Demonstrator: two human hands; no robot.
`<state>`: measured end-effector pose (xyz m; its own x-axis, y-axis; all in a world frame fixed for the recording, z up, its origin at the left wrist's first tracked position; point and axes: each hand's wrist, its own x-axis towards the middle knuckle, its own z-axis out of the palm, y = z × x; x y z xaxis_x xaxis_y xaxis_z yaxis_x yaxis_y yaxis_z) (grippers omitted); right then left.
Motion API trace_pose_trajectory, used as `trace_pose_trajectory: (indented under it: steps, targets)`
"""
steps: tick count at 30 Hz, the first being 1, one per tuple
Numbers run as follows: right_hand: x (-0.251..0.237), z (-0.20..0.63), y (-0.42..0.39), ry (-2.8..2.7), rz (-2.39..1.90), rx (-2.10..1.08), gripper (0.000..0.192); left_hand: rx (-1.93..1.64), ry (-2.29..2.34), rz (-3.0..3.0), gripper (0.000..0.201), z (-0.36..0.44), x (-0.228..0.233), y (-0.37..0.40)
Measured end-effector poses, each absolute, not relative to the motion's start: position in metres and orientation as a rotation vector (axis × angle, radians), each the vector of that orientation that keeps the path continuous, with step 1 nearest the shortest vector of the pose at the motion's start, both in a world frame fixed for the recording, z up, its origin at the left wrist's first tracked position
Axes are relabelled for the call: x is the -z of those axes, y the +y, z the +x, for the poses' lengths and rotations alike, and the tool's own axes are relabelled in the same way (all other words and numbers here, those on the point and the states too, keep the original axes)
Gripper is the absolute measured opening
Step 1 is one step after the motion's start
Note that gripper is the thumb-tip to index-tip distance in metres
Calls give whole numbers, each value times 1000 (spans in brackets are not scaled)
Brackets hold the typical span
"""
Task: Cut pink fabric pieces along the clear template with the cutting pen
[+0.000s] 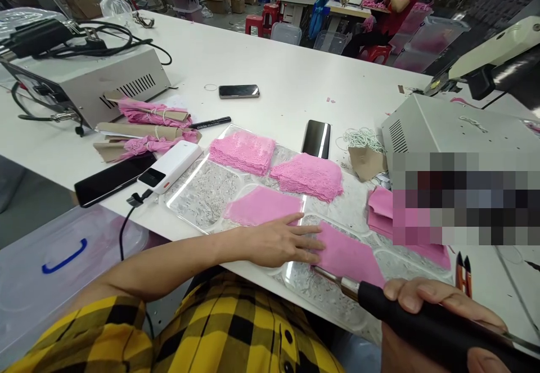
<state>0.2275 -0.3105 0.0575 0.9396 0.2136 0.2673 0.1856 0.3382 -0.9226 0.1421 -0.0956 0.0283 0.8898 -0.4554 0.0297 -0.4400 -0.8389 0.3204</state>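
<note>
My left hand (276, 242) lies flat with fingers spread, its fingertips on the left edge of a pink fabric piece (348, 252). In my right hand (439, 311) is a black-handled tool (417, 317) with a narrow metal tip, which points left. That tip reaches the fabric's lower left edge, close to my left fingertips; whether it touches the cloth I cannot tell. Beyond my left hand lies another pink fabric piece (264, 204). Both pieces rest on a clear plastic sheet (202, 196) with rounded outlines. Two lacy pink fabric stacks (242, 151) (310, 175) sit farther back.
At left stand a grey box (109, 80) with cables, tied pink bundles (154, 114), a white power bank (171, 166) and a phone (113, 179). A second grey box (455, 125), folded pink fabric (382, 210) and thread (363, 138) are at right. A person in red (407, 4) sits beyond.
</note>
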Motion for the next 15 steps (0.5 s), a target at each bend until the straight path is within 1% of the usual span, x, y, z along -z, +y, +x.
trace_pose_trajectory:
  steps: [6, 15]
  targets:
    - [-60, 226, -308, -361, -1227, 2, 20, 2, -689, 2748, 40, 142, -25, -96]
    - [-56, 231, -311, -372, -1267, 14, 11, 3, -690, 2725, 41, 142, -24, -97]
